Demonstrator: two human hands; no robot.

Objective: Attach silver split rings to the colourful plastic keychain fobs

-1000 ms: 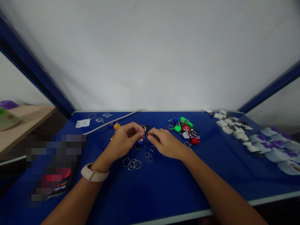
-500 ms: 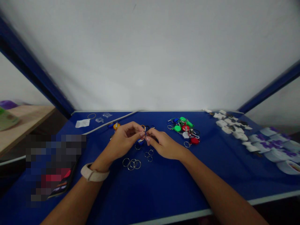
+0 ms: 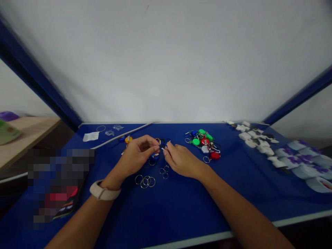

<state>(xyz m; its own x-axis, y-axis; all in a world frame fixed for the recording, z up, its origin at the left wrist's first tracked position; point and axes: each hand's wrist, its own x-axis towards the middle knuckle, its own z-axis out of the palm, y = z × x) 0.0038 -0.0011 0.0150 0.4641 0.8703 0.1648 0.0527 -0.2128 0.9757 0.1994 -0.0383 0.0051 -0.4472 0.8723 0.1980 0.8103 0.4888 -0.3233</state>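
Observation:
My left hand (image 3: 138,152), with a pale watch strap (image 3: 105,191) on the wrist, pinches thumb and forefinger on something too small to make out. My right hand (image 3: 181,159) is also closed in a pinch, just across a narrow gap; what it holds is mostly hidden. Between and below the fingertips is a blue retractable badge reel (image 3: 154,157), partly covered by the left hand. Closer to me lie several small split rings (image 3: 165,175) and several larger split rings (image 3: 145,181). Behind the left hand sits a yellow badge reel (image 3: 128,139).
Several coloured badge reels (image 3: 204,141) are heaped right of my hands. White wrapped pieces (image 3: 259,141) and white cups with purple flowers (image 3: 306,160) stand farther right. A grey cable (image 3: 116,137), white paper (image 3: 90,136) and a blurred-out dark object (image 3: 61,186) are on the left.
My right hand has drawn slightly to the right, widening the gap between the two sets of fingertips. My left hand stays nearly in place.

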